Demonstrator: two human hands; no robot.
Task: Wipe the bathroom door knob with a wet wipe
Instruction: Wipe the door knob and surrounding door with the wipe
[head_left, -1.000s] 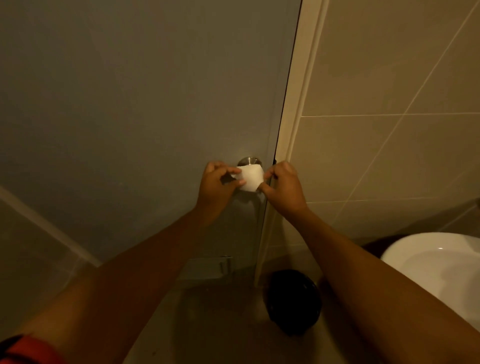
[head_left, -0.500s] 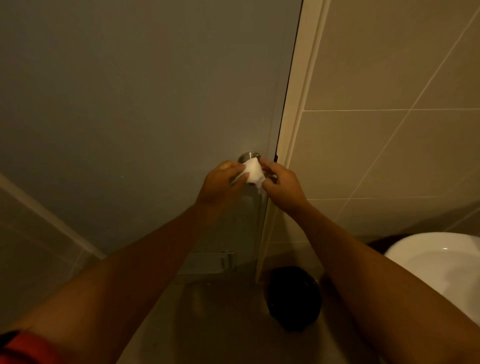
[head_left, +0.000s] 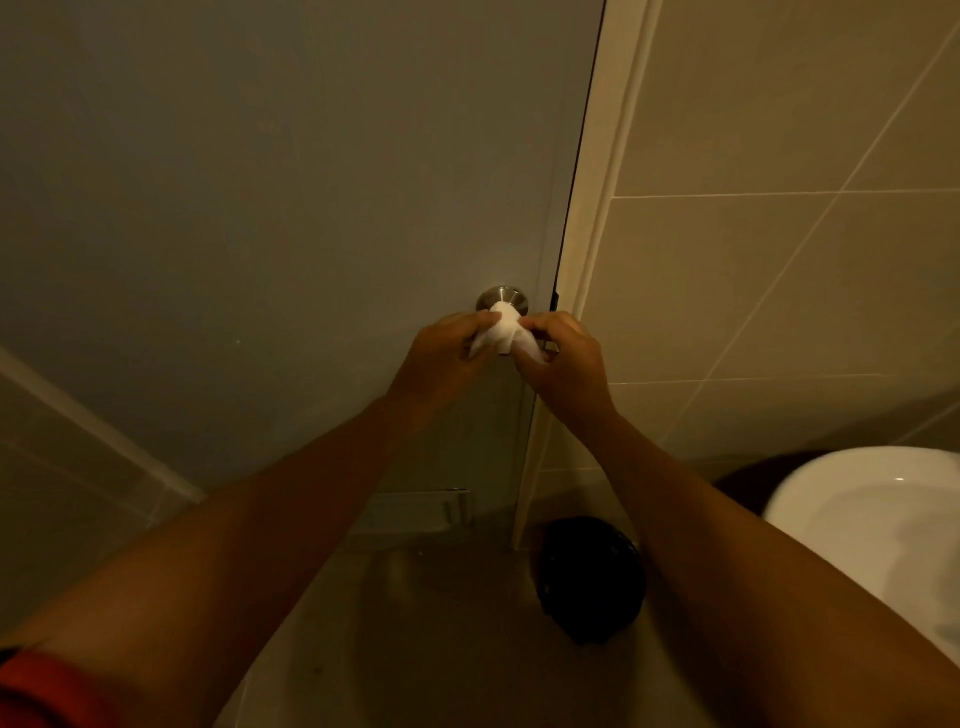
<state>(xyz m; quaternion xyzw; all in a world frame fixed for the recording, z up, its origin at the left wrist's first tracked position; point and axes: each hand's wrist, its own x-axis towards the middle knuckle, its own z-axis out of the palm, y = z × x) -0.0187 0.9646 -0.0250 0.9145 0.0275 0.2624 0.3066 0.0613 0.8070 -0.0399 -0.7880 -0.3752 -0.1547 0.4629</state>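
White wipe (head_left: 500, 332) draped over the knob (head_left: 502, 300), pinched from both sides.
Left hand (head_left: 447, 358) and right hand (head_left: 563, 364) each grip an end below the knob; door (head_left: 260, 208) behind, bin (head_left: 589, 577) below.

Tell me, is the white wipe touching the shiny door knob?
Touching. The head view shows the wipe draped over the knob, no gap between, with the left hand and right hand pinching it.
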